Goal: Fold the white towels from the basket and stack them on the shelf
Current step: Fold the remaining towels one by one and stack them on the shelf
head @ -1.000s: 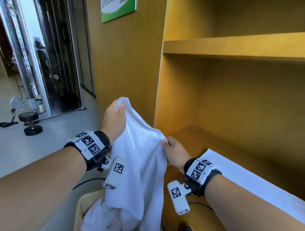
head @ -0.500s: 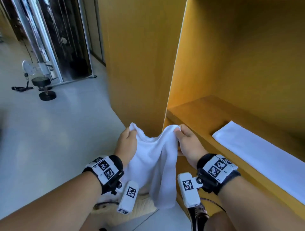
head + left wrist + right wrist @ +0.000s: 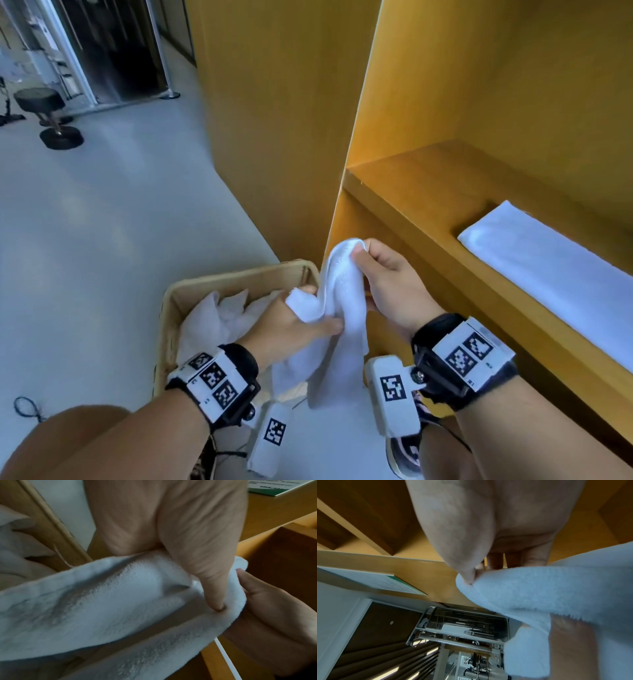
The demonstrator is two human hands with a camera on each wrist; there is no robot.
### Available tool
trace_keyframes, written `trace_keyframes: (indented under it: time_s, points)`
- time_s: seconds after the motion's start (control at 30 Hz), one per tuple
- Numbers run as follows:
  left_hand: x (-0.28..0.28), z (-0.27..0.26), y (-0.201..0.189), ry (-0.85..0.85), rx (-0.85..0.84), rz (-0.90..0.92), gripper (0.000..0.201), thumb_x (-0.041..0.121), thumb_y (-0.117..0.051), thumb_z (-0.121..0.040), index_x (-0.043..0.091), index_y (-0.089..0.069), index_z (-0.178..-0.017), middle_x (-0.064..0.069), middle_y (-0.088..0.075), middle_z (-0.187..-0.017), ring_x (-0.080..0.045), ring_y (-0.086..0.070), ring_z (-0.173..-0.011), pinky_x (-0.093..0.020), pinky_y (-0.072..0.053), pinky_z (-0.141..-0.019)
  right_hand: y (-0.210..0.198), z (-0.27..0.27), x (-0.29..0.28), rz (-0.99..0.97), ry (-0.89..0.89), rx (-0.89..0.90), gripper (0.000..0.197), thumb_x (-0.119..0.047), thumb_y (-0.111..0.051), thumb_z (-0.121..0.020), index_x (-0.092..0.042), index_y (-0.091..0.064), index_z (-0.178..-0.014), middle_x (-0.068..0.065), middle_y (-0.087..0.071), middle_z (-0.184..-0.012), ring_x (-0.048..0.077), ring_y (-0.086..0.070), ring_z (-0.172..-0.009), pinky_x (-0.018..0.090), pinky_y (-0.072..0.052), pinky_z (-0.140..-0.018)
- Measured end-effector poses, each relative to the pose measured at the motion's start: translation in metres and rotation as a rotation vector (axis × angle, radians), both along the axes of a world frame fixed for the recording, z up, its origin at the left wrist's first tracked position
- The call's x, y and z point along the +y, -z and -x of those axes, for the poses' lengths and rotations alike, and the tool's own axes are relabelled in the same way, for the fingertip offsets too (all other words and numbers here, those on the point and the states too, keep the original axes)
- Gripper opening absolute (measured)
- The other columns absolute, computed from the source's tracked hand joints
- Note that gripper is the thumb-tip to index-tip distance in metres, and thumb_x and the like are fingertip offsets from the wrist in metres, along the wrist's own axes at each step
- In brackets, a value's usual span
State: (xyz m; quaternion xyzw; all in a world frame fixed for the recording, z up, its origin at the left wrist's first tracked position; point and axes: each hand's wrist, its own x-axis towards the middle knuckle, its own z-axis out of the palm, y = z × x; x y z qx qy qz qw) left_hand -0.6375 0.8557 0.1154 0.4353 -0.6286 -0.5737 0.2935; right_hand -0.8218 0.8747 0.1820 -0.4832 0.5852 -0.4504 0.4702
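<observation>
1. Gripping one white towel (image 3: pixel 337 308) between them, both hands are closed on cloth: the right hand (image 3: pixel 387 287) pinches a bunched end between thumb and fingers at the top, and the left hand (image 3: pixel 291 325) clasps a fold just below, at about 8 o'clock from the right.
2. The towel hangs as a crumpled rope above the basket (image 3: pixel 239 274), which sits on the floor at the 6 o'clock side of the shelf (image 3: pixel 411 192); more white cloth lies heaped inside it.
3. Risk: neither hand appears to hold a true corner. Spreading from a bunched grip would likely give a skewed, uneven fold.
4. Risk: the loose tail dangles close to the heap in the basket. It could drag a second towel up or drop back in if either pinch slackens.
5. Risk: the hands work right beside the upright panel (image 3: pixel 342 205) of the shelf unit. Opening the towel wide here may snag it on that edge.
6. Risk: one folded towel (image 3: pixel 548 267) already lies on the shelf, at about 3 o'clock from the hands. A careless placing could push it askew.
</observation>
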Motion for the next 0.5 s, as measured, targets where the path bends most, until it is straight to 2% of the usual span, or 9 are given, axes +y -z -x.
trace_keyframes:
  time_s: [0.07,0.1,0.13,0.2,0.23,0.3,0.37,0.43,0.5]
  points:
    - [-0.002,0.006,0.002,0.013,-0.104,0.081,0.039,0.058,-0.075,-0.065,0.024,-0.069,-0.082,-0.001,-0.073,-0.080,-0.001,-0.064,-0.069,-0.032,-0.053,-0.070,-0.002,-0.001,-0.001,0.019,-0.021,0.026,0.043,-0.034,-0.052,-0.111,0.003,-0.043,-0.091,0.012,-0.046,-0.084,0.025,-0.043,-0.078,0.041,-0.041,-0.070]
    - [-0.002,0.010,0.000,0.037,-0.165,0.140,0.029,0.059,-0.066,-0.070,0.031,-0.060,-0.072,0.006,-0.064,-0.067,-0.001,-0.058,-0.059,-0.027,-0.048,-0.062,-0.003,-0.001,-0.002,0.028,-0.029,0.035,0.043,-0.035,-0.052,-0.111,0.002,-0.043,-0.089,0.013,-0.046,-0.083,0.025,-0.042,-0.078,0.041,-0.041,-0.070]
    - [-0.004,0.013,0.000,0.054,-0.183,0.184,0.030,0.054,-0.062,-0.078,0.032,-0.051,-0.062,0.010,-0.053,-0.058,-0.003,-0.050,-0.052,-0.024,-0.040,-0.056,-0.004,-0.001,-0.002,0.034,-0.035,0.034,0.042,-0.034,-0.052,-0.111,0.000,-0.044,-0.087,0.013,-0.045,-0.083,0.025,-0.042,-0.077,0.039,-0.042,-0.068]
    - [-0.009,0.015,0.004,0.020,-0.066,0.165,0.043,0.030,-0.071,-0.086,0.030,-0.046,-0.051,0.016,-0.043,-0.052,-0.002,-0.039,-0.050,-0.015,-0.033,-0.052,-0.004,0.001,-0.003,0.034,-0.040,0.014,0.041,-0.034,-0.052,-0.111,-0.002,-0.046,-0.086,0.014,-0.046,-0.083,0.025,-0.044,-0.077,0.035,-0.046,-0.065]
    - [-0.012,0.015,0.008,0.007,-0.028,0.160,0.046,0.023,-0.074,-0.086,0.027,-0.045,-0.051,0.017,-0.041,-0.052,-0.002,-0.037,-0.051,-0.013,-0.031,-0.051,-0.004,0.002,-0.004,0.028,-0.037,0.007,0.043,-0.034,-0.052,-0.111,0.001,-0.045,-0.089,0.014,-0.047,-0.084,0.025,-0.047,-0.079,0.035,-0.049,-0.066]
    - [-0.018,0.014,0.013,-0.007,0.018,0.164,0.042,0.020,-0.071,-0.086,0.014,-0.039,-0.059,0.010,-0.038,-0.056,-0.006,-0.034,-0.057,-0.019,-0.029,-0.054,-0.002,0.004,-0.004,0.004,-0.024,-0.006,0.048,-0.037,-0.052,-0.111,0.009,-0.044,-0.098,0.020,-0.049,-0.088,0.027,-0.051,-0.083,0.038,-0.054,-0.070]
    - [-0.024,0.014,0.011,-0.055,0.113,0.089,0.036,0.025,-0.067,-0.084,0.003,-0.044,-0.068,-0.013,-0.043,-0.063,-0.012,-0.040,-0.064,-0.030,-0.033,-0.059,-0.001,0.004,-0.004,-0.028,-0.010,-0.036,0.049,-0.038,-0.052,-0.111,0.010,-0.049,-0.104,0.024,-0.054,-0.090,0.029,-0.057,-0.084,0.035,-0.057,-0.066]
    - [-0.028,0.015,0.009,-0.142,0.201,0.022,0.038,0.033,-0.065,-0.079,-0.003,-0.053,-0.078,-0.021,-0.053,-0.067,-0.016,-0.052,-0.067,-0.032,-0.040,-0.061,-0.003,0.003,-0.003,-0.061,-0.020,-0.054,0.039,-0.038,-0.052,-0.110,-0.001,-0.056,-0.098,0.014,-0.062,-0.088,0.022,-0.063,-0.081,0.030,-0.057,-0.061]
    - [-0.034,0.014,0.010,-0.259,0.240,-0.029,0.036,0.041,-0.066,-0.072,0.006,-0.057,-0.071,-0.012,-0.057,-0.062,-0.015,-0.058,-0.061,-0.029,-0.043,-0.057,-0.003,0.002,-0.001,-0.075,-0.057,-0.050,0.029,-0.033,-0.051,-0.110,-0.012,-0.062,-0.093,0.002,-0.065,-0.086,0.015,-0.064,-0.080,0.025,-0.056,-0.064]
